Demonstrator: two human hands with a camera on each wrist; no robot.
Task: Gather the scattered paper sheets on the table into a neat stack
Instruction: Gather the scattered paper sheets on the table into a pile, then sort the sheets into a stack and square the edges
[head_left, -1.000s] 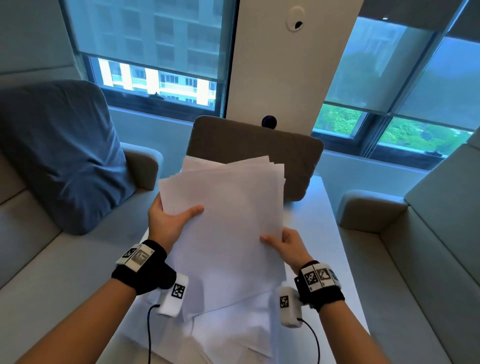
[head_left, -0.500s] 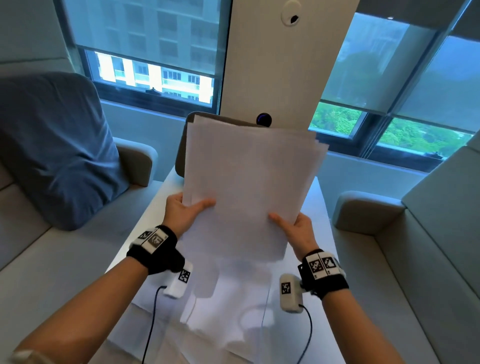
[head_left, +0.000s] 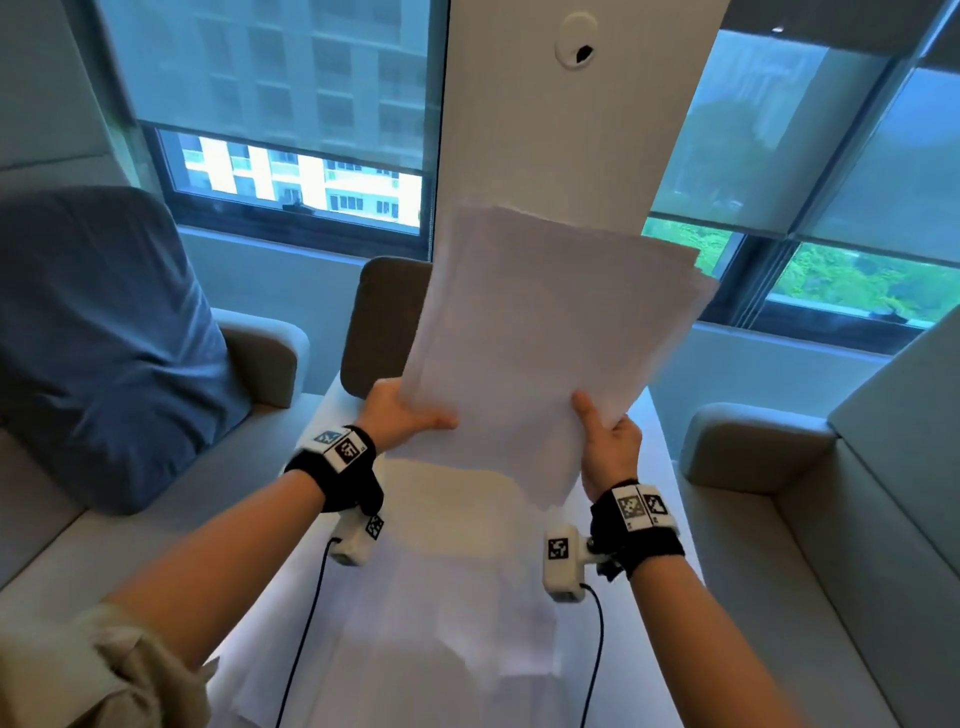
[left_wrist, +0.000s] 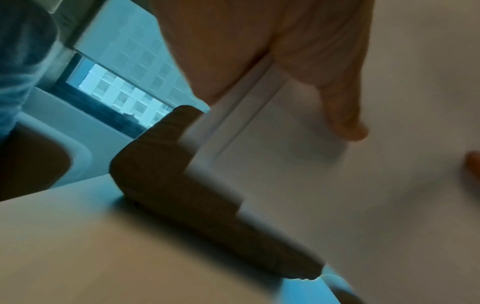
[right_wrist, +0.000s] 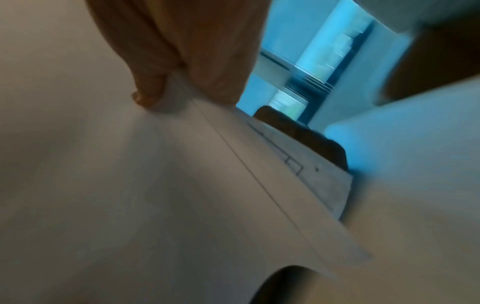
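Note:
A loose stack of white paper sheets (head_left: 545, 343) stands nearly upright above the white table (head_left: 660, 467), its top edges slightly fanned. My left hand (head_left: 410, 415) grips the stack's lower left edge, thumb across the front. My right hand (head_left: 602, 436) grips the lower right edge, thumb pointing up on the front. In the left wrist view the thumb (left_wrist: 342, 115) presses on the sheets (left_wrist: 337, 195), whose offset edges show. In the right wrist view the thumb (right_wrist: 148, 90) lies on the sheets (right_wrist: 155, 185). Pale sheets (head_left: 441, 623) seem to lie on the table below, blurred.
A brown chair back (head_left: 379, 322) stands at the table's far end. Grey sofas flank the table, with a blue cushion (head_left: 98, 332) on the left one and an armrest (head_left: 748, 441) on the right. Windows and a white pillar (head_left: 561, 114) lie behind.
Both hands have lifted the stack off the table and tipped it from slanted to nearly upright, moving it up and away from me. The fanned sheets have drawn closer together.

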